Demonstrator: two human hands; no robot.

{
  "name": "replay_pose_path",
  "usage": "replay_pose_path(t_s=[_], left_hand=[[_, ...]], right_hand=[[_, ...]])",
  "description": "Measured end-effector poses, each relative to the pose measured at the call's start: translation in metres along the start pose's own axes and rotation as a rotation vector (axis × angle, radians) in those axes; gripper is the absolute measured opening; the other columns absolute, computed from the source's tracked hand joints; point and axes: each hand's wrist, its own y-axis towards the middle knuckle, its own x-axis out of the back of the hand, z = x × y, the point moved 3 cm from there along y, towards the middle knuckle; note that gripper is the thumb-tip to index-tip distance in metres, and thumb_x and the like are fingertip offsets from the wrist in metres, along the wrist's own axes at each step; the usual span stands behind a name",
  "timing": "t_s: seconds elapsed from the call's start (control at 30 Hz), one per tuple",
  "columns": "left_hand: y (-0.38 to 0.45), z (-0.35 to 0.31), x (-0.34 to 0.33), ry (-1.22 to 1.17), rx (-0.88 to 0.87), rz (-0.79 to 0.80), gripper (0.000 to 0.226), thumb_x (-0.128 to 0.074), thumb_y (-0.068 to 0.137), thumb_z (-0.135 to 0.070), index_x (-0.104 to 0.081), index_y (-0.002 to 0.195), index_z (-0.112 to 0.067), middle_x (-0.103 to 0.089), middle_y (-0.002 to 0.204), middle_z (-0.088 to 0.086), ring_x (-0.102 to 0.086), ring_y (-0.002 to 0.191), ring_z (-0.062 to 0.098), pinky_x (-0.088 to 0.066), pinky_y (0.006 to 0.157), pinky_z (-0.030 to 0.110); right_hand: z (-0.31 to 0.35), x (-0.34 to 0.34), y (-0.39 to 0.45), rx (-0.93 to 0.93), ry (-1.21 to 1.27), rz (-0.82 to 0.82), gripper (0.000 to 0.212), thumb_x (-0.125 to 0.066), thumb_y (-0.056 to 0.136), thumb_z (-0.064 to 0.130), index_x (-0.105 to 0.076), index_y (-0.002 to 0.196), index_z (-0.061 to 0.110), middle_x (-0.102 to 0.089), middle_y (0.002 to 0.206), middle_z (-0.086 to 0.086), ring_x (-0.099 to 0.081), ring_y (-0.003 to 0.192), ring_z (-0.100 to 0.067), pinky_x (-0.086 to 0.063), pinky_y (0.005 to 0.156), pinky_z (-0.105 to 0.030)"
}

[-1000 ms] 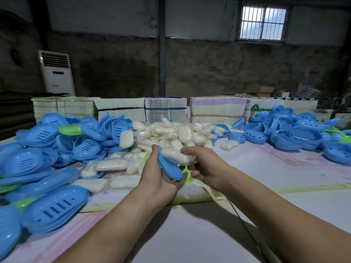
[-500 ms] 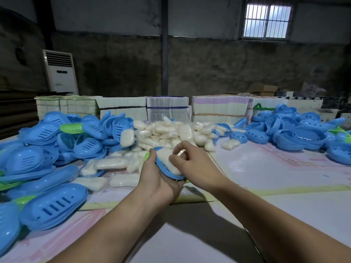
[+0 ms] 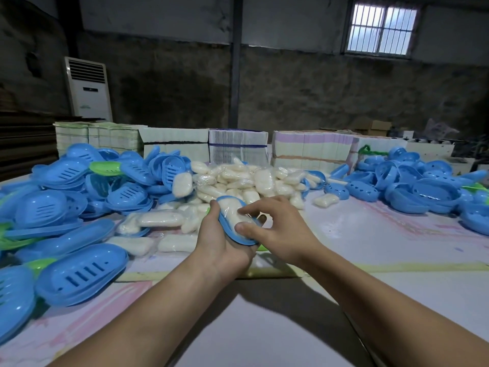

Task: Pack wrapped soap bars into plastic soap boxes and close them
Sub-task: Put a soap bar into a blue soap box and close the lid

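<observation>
My left hand (image 3: pixel 221 243) grips a blue soap box half (image 3: pixel 232 233) from below, just above the table's middle. A white wrapped soap bar (image 3: pixel 230 211) lies in that half. Over the bar hovers my right hand (image 3: pixel 275 227), its fingers spread and loosely bent, the thumb touching the box's near rim. A pile of wrapped soap bars (image 3: pixel 246 181) lies right behind both hands. Heaps of blue soap box halves lie at the left (image 3: pixel 74 197) and at the far right (image 3: pixel 412 186).
Stacks of flat cardboard packs (image 3: pixel 238 147) line the table's far edge. A few green box halves (image 3: pixel 104 168) are mixed into the left heap, and another green piece (image 3: pixel 262 247) shows under my hands. Loose soap bars (image 3: pixel 158 221) lie left of my hands.
My right hand has laid the soap bar into the box half and its fingers have loosened over it. The left hand has tilted the box flatter.
</observation>
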Motion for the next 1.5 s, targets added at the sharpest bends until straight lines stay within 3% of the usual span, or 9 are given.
replay_pose_path(t_s=[0.1, 0.27, 0.43, 0.57, 0.67, 0.83, 1.17, 1.37, 1.5], left_hand=[[0.000, -0.001, -0.001, -0.002, -0.014, 0.014, 0.065, -0.042, 0.098, -0.062, -0.065, 0.118, -0.004, -0.074, 0.095, 0.019, -0.074, 0.072, 0.029, -0.060, 0.064, 0.032], [0.001, -0.001, -0.003, 0.092, -0.066, 0.002, 0.065, -0.041, 0.098, -0.063, -0.065, 0.115, -0.005, -0.071, 0.118, 0.021, -0.067, 0.102, 0.036, -0.051, 0.083, 0.052], [0.003, 0.000, 0.001, 0.160, -0.105, -0.028, 0.058, -0.043, 0.098, -0.063, -0.063, 0.109, -0.010, -0.065, 0.124, 0.018, -0.064, 0.100, 0.035, -0.050, 0.076, 0.050], [0.005, -0.002, 0.001, 0.205, -0.138, -0.007, 0.052, -0.043, 0.099, -0.061, -0.065, 0.103, -0.014, -0.066, 0.121, 0.014, -0.065, 0.098, 0.031, -0.052, 0.079, 0.047], [0.005, -0.003, 0.001, 0.208, -0.154, 0.011, 0.049, -0.044, 0.099, -0.060, -0.065, 0.100, -0.016, -0.070, 0.110, 0.014, -0.067, 0.096, 0.031, -0.053, 0.084, 0.049], [0.005, -0.003, 0.001, 0.220, -0.151, 0.038, 0.050, -0.047, 0.096, -0.061, -0.067, 0.104, -0.016, -0.076, 0.096, 0.016, -0.069, 0.101, 0.036, -0.052, 0.093, 0.053], [0.005, -0.003, 0.002, 0.260, -0.140, 0.010, 0.054, -0.048, 0.096, -0.060, -0.068, 0.107, -0.011, -0.076, 0.100, 0.019, -0.074, 0.089, 0.038, -0.061, 0.074, 0.053], [0.003, 0.001, 0.003, 0.256, -0.119, -0.020, 0.057, -0.050, 0.095, -0.061, -0.069, 0.110, -0.009, -0.076, 0.103, 0.018, -0.074, 0.091, 0.038, -0.062, 0.067, 0.051], [0.004, 0.001, 0.003, 0.259, -0.124, -0.029, 0.053, -0.048, 0.096, -0.061, -0.067, 0.112, -0.014, -0.077, 0.100, 0.016, -0.073, 0.097, 0.036, -0.060, 0.074, 0.047]], right_hand=[[-0.001, -0.002, -0.001, 0.044, 0.045, -0.036, 0.022, -0.073, 0.084, 0.040, -0.071, 0.105, 0.036, -0.062, 0.097, 0.015, -0.045, 0.098, -0.001, -0.032, 0.080, -0.006], [-0.039, 0.020, 0.012, -0.126, 0.380, -0.300, 0.011, -0.067, 0.089, 0.027, -0.071, 0.083, 0.035, -0.068, 0.092, 0.013, -0.060, 0.087, 0.001, -0.043, 0.077, -0.014], [-0.125, 0.039, 0.036, -0.467, -0.042, -0.276, 0.026, -0.062, 0.089, 0.027, -0.067, 0.115, 0.022, -0.068, 0.107, -0.001, -0.061, 0.101, -0.018, -0.049, 0.088, -0.036], [-0.185, 0.058, 0.058, -0.658, -0.532, -0.127, 0.042, -0.049, 0.095, 0.033, -0.050, 0.136, 0.026, -0.053, 0.136, -0.011, -0.039, 0.130, -0.033, -0.040, 0.098, -0.045], [-0.218, 0.068, 0.072, -0.777, -0.619, -0.108, 0.043, -0.043, 0.095, 0.030, -0.045, 0.137, 0.027, -0.046, 0.141, -0.016, -0.031, 0.134, -0.037, -0.032, 0.104, -0.051], [-0.237, 0.055, 0.113, -0.676, -0.529, -0.144, 0.045, -0.038, 0.097, 0.025, -0.043, 0.141, 0.032, -0.055, 0.132, -0.019, -0.041, 0.126, -0.038, -0.035, 0.103, -0.051], [-0.247, 0.044, 0.140, -0.564, -0.189, 0.010, 0.040, -0.042, 0.099, 0.017, -0.053, 0.137, 0.018, -0.055, 0.138, -0.014, -0.050, 0.126, -0.034, -0.039, 0.108, -0.041], [-0.243, 0.052, 0.120, -0.574, -0.303, -0.231, 0.033, -0.034, 0.099, 0.029, -0.063, 0.114, 0.021, -0.064, 0.114, -0.015, -0.051, 0.110, -0.038, -0.042, 0.093, -0.046], [-0.228, 0.065, 0.101, -0.504, -0.650, -0.337, 0.028, -0.044, 0.098, 0.023, -0.060, 0.120, 0.028, -0.055, 0.117, -0.016, -0.046, 0.111, -0.036, -0.040, 0.090, -0.047]])
